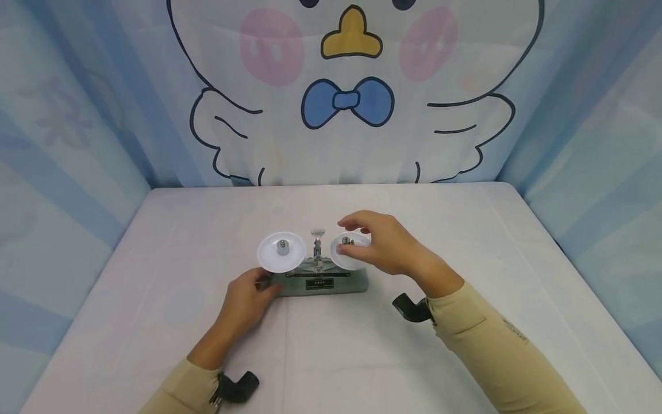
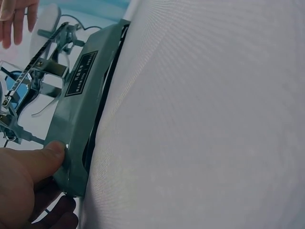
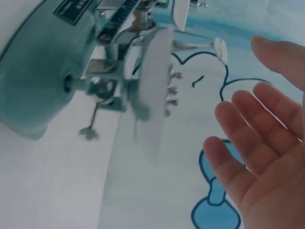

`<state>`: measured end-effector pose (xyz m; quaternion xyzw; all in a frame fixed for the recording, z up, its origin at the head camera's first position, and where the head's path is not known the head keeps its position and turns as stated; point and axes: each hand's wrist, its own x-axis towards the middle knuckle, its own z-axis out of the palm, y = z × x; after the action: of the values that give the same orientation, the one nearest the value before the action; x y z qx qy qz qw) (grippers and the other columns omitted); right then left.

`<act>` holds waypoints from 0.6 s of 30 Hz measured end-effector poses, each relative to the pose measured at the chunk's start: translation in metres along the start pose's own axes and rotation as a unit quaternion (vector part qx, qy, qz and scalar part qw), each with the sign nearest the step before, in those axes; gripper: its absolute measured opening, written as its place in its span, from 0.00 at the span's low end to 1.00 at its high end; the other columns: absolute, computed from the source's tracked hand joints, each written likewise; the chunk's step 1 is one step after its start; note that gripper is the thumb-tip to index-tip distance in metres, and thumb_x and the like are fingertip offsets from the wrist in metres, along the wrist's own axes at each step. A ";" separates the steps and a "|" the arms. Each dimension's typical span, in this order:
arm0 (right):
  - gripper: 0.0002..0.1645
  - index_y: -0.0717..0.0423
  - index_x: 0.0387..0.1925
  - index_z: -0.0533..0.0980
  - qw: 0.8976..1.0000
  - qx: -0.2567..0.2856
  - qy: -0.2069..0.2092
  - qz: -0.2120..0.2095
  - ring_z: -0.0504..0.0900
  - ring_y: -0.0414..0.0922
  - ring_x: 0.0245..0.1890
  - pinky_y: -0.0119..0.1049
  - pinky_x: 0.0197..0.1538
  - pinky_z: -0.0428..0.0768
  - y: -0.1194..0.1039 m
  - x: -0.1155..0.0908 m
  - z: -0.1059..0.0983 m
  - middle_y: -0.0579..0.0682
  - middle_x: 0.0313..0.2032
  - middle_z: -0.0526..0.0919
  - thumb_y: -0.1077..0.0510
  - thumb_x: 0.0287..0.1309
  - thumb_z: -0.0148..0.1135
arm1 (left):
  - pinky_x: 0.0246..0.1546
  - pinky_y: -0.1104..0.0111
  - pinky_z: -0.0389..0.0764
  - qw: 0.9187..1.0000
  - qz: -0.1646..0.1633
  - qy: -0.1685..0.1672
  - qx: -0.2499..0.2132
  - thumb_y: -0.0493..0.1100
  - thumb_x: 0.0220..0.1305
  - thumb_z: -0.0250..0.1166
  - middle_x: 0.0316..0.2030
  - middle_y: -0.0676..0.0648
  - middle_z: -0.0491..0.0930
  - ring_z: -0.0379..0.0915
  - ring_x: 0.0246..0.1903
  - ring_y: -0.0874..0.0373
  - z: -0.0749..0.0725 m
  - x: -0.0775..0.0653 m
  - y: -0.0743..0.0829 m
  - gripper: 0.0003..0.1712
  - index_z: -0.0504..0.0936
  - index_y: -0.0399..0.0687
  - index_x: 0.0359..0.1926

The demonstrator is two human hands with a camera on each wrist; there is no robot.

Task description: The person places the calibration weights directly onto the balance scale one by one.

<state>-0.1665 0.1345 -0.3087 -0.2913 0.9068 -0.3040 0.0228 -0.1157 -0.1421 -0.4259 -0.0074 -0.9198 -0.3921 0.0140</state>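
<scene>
A green balance scale (image 1: 343,286) stands on the white-covered table. My left hand (image 1: 247,300) holds the left end of its base, thumb (image 2: 55,150) pressed on the front face and the other fingers partly hidden behind. On the left white pan (image 1: 268,260) sits one metal weight (image 1: 283,247). Several small metal weights (image 3: 173,89) rest on the right pan (image 3: 153,90), seen edge-on in the right wrist view. My right hand (image 1: 387,246) hovers at this pan, thumb and fingers apart, holding nothing.
The central pointer post (image 1: 318,247) rises between the pans. A curtain (image 1: 351,149) with a cartoon bird hangs behind the table's far edge. Black wrist cameras (image 1: 412,309) stick out from both tan sleeves (image 1: 496,345).
</scene>
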 end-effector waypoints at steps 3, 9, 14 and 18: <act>0.29 0.57 0.61 0.76 1.000 0.013 0.013 0.008 0.80 0.55 0.53 0.52 0.57 0.79 0.007 -0.008 0.000 0.55 0.56 0.81 0.54 0.60 0.72 | 0.56 0.46 0.76 1.000 0.000 0.000 0.000 0.39 0.61 0.71 0.53 0.33 0.81 0.76 0.55 0.38 0.000 0.000 -0.001 0.25 0.79 0.30 0.56; 0.29 0.59 0.60 0.77 0.998 0.040 0.049 0.013 0.80 0.54 0.52 0.51 0.56 0.80 0.018 -0.019 0.005 0.53 0.56 0.81 0.57 0.58 0.73 | 0.56 0.46 0.76 1.000 0.002 -0.005 0.004 0.39 0.61 0.71 0.53 0.33 0.81 0.76 0.55 0.38 -0.001 0.000 -0.001 0.25 0.79 0.30 0.56; 0.30 0.58 0.61 0.76 0.996 0.047 0.071 0.030 0.80 0.55 0.52 0.54 0.55 0.80 0.024 -0.026 0.010 0.55 0.57 0.81 0.57 0.58 0.73 | 0.58 0.45 0.75 1.000 0.005 -0.016 0.011 0.40 0.62 0.70 0.54 0.33 0.80 0.74 0.57 0.37 -0.005 0.000 0.000 0.25 0.78 0.31 0.57; 0.33 0.58 0.63 0.74 0.995 0.043 0.080 0.046 0.80 0.57 0.53 0.55 0.55 0.80 0.028 -0.031 0.011 0.57 0.57 0.80 0.55 0.58 0.74 | 0.57 0.44 0.75 1.000 0.001 -0.019 0.014 0.40 0.62 0.70 0.56 0.33 0.79 0.74 0.58 0.37 -0.011 -0.002 0.000 0.26 0.78 0.33 0.59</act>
<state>-0.1534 0.1635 -0.3376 -0.2228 0.9043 -0.3633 -0.0237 -0.1138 -0.1502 -0.4179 -0.0157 -0.9252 -0.3791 -0.0034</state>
